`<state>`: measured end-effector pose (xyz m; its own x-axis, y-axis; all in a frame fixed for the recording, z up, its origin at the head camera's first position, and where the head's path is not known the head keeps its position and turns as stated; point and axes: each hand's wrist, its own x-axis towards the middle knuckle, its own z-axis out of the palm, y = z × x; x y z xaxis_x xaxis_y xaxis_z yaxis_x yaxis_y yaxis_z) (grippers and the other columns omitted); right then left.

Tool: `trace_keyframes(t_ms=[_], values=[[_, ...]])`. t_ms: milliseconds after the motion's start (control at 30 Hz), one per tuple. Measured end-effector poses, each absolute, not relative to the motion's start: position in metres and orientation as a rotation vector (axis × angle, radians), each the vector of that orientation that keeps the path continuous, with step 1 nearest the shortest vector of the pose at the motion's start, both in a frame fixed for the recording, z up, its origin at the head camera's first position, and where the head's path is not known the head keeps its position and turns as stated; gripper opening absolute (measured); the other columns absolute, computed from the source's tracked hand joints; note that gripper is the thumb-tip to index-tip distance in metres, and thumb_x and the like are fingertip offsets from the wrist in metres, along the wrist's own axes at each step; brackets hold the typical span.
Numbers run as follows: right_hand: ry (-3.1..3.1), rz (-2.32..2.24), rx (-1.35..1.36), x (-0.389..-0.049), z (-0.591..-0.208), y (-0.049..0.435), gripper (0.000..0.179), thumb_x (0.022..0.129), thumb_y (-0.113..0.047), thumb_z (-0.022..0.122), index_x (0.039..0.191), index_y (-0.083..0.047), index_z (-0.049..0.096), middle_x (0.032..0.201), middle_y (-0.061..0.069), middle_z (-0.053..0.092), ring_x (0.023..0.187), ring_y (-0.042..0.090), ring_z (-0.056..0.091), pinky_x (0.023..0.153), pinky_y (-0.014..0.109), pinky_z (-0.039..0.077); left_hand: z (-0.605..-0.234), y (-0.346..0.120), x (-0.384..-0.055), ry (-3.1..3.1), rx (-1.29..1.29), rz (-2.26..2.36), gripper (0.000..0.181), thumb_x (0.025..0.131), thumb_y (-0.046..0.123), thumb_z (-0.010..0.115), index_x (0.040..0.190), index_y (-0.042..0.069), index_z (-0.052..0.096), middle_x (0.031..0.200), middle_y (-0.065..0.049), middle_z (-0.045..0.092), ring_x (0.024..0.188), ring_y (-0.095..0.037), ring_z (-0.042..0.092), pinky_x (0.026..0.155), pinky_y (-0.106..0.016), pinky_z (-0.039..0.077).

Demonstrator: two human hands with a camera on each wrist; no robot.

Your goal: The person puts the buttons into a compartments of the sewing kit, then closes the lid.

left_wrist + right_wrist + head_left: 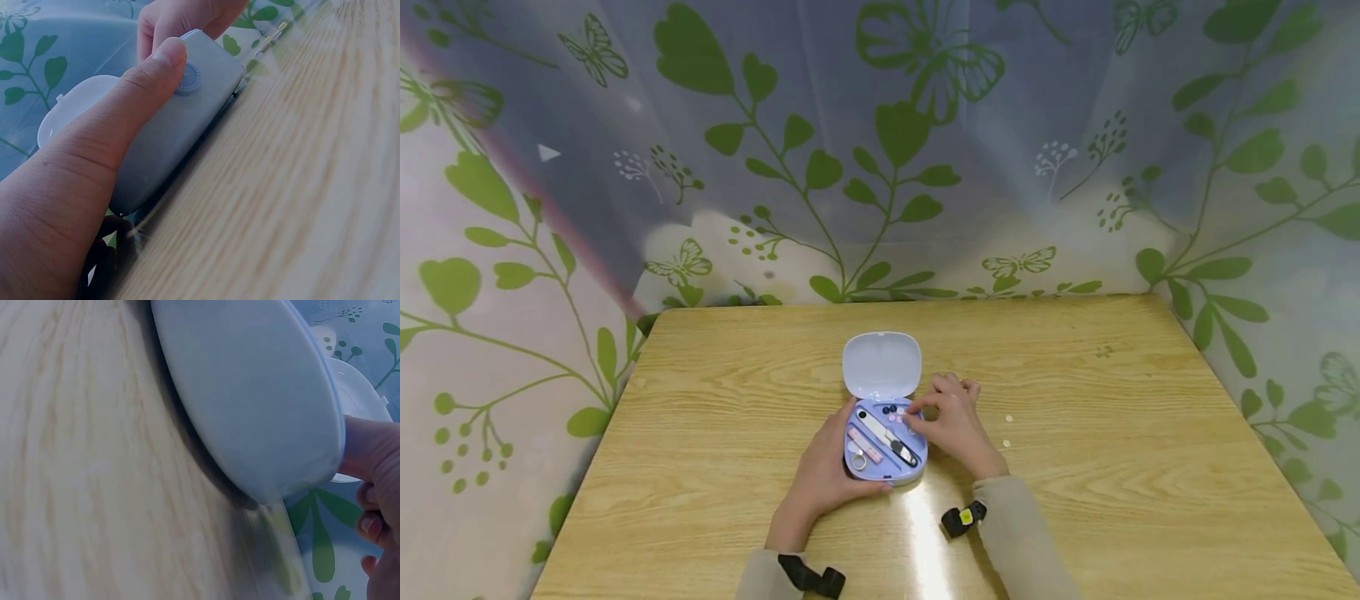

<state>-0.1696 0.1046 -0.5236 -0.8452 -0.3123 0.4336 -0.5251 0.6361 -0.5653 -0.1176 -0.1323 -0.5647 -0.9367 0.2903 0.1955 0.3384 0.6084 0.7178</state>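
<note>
At lower centre, left hand grips case, while nearer right hand has narrow fingers, contents can't tell, buttons just left of them.

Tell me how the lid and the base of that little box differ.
Color: the lid looks whitish inside, while the base is lilac-blue inside.
Pose: the lid stands open at the back; the base sits on the table.
Contents: the lid shows nothing in it, while the base holds small scissors and other little items.
Holding: the left hand grips the base, not the lid.
Both have rounded corners.
</note>
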Motion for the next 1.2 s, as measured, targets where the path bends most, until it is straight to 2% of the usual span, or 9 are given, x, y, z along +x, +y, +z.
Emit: trace_keyframes(t_ms=[367, 767, 1200], values=[[-2.581, 1.063, 0.672, -0.168, -0.522, 0.104, 0.011, 0.073, -0.016, 0.088, 0.073, -0.017, 0.078, 0.074, 0.005, 0.045, 0.081, 0.017, 0.039, 0.088, 0.050, 0.022, -0.566, -0.132, -0.118, -2.762, -0.548, -1.249, 0.136, 0.057, 0.070, 0.085, 0.160, 0.020, 0.014, 0.157, -0.003, 0.035, 0.140, -0.024, 0.037, 0.113, -0.048, 0.034], [-2.500, 1.124, 0.691, -0.168, -0.520, 0.110, 0.010, 0.073, -0.013, 0.088, 0.077, -0.015, 0.079, 0.075, 0.006, 0.048, 0.080, 0.014, 0.039, 0.083, 0.044, 0.018, -0.567, -0.133, -0.119, -2.763, -0.548, -1.256, 0.137, 0.056, 0.068, 0.086, 0.161, 0.021, 0.012, 0.157, -0.002, 0.035, 0.140, -0.023, 0.037, 0.114, -0.047, 0.033], [-2.447, 1.146, 0.659, -0.167, -0.517, 0.123, 0.013, 0.071, -0.009, 0.089, 0.080, -0.012, 0.080, 0.072, 0.010, 0.045, 0.078, 0.015, 0.040, 0.087, 0.049, 0.020, -0.567, -0.134, -0.119, -2.748, -0.547, -1.248, 0.136, 0.055, 0.068, 0.087, 0.160, 0.023, 0.013, 0.156, -0.002, 0.036, 0.139, -0.023, 0.038, 0.113, -0.047, 0.033]])
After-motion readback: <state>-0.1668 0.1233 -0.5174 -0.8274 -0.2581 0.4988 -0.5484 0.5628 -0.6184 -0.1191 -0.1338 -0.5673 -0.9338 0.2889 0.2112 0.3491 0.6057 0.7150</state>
